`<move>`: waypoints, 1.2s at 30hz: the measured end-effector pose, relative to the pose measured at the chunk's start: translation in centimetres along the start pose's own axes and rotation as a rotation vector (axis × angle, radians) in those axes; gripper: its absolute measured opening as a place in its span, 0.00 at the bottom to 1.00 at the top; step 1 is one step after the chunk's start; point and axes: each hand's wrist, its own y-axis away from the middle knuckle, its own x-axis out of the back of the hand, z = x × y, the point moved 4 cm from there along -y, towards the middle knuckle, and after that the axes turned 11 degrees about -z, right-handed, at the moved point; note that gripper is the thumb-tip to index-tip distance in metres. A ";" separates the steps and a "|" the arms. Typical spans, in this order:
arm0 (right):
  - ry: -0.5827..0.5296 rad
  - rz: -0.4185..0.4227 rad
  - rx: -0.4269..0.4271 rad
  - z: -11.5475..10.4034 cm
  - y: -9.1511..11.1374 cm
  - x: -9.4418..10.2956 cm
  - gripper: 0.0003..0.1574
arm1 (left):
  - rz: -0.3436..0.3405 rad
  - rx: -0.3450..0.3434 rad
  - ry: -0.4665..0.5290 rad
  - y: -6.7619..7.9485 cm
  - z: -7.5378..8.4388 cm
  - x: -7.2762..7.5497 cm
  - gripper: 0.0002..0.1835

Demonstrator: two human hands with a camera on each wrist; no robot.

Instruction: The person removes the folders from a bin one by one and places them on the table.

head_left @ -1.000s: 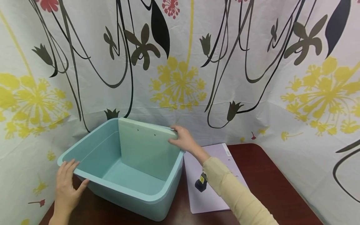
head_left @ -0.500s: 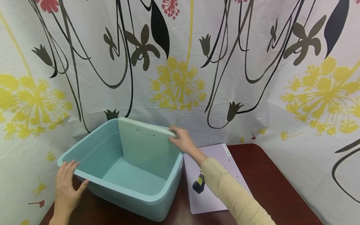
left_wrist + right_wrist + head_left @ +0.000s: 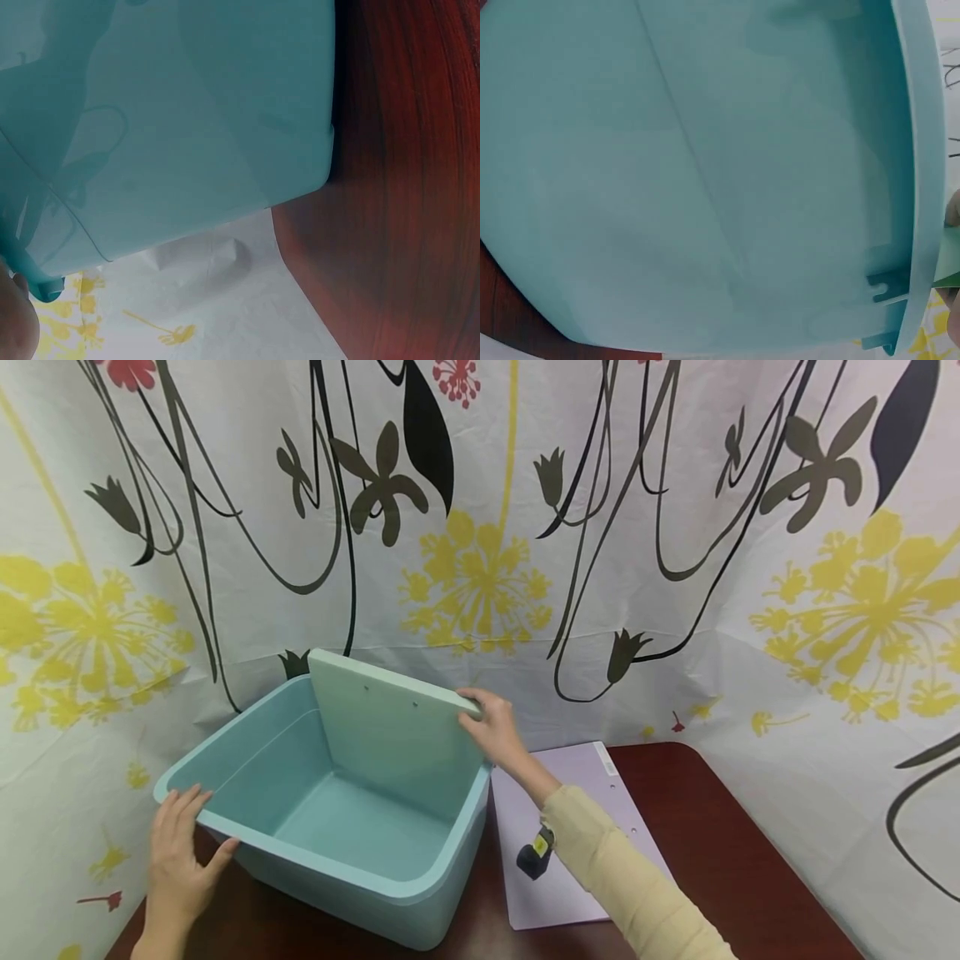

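Note:
A light blue plastic tub (image 3: 352, 872) stands at the left of the table. My left hand (image 3: 176, 856) holds its near left rim, fingers over the edge and thumb against the outer wall. A pale green file folder (image 3: 390, 735) with two small rivets stands on edge inside the tub, along the back wall, its top above the rim. My right hand (image 3: 495, 731) pinches the folder's upper right corner, thumb in front and fingers behind. In the right wrist view the tub's side (image 3: 667, 187) hides most of the folder; a sliver of the folder (image 3: 949, 255) shows between the fingers.
A light purple file folder (image 3: 547, 893) with a white label lies flat on the dark red-brown table (image 3: 705, 827), right of the tub and partly under my right forearm. A flowered cloth (image 3: 480, 577) hangs closely behind and beside the table.
The green folder has risen out of the tub a little, most at its left end, with my right hand shifting slightly right and up. The left hand and the tub stay put.

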 end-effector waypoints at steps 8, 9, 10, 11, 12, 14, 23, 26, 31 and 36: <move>-0.093 0.086 -0.007 -0.7 0.2 1.0 0.19 | 0.003 -0.005 -0.005 0.0 0.1 0.1 0.45; -0.101 0.099 0.003 -0.8 0.2 1.2 0.19 | 0.003 -0.004 -0.005 0.1 0.1 0.1 0.45; -0.110 0.112 0.010 -0.9 0.2 1.3 0.19 | 0.003 -0.003 -0.006 0.1 0.1 0.1 0.45; -0.119 0.124 0.017 -1.1 0.2 1.5 0.19 | 0.003 -0.002 -0.007 0.1 0.1 0.1 0.45; -0.126 0.135 0.018 -1.3 0.2 1.7 0.19 | 0.003 -0.003 -0.006 0.0 0.1 0.1 0.45; -0.146 0.156 0.027 -2.1 0.3 2.2 0.19 | 0.002 -0.001 -0.010 0.0 0.2 0.2 0.45; -0.199 0.275 0.023 -6.7 1.1 5.4 0.18 | -0.001 -0.001 -0.020 0.0 0.3 0.2 0.45; -0.227 0.301 0.027 -7.1 1.2 6.1 0.18 | -0.003 -0.001 -0.020 0.0 0.3 0.1 0.45; -0.262 0.351 0.053 -7.4 1.5 7.1 0.19 | -0.006 -0.003 -0.012 -0.1 0.2 0.2 0.45; -0.270 0.405 0.025 -7.6 2.1 8.2 0.19 | -0.007 -0.003 -0.018 -0.1 0.1 0.1 0.44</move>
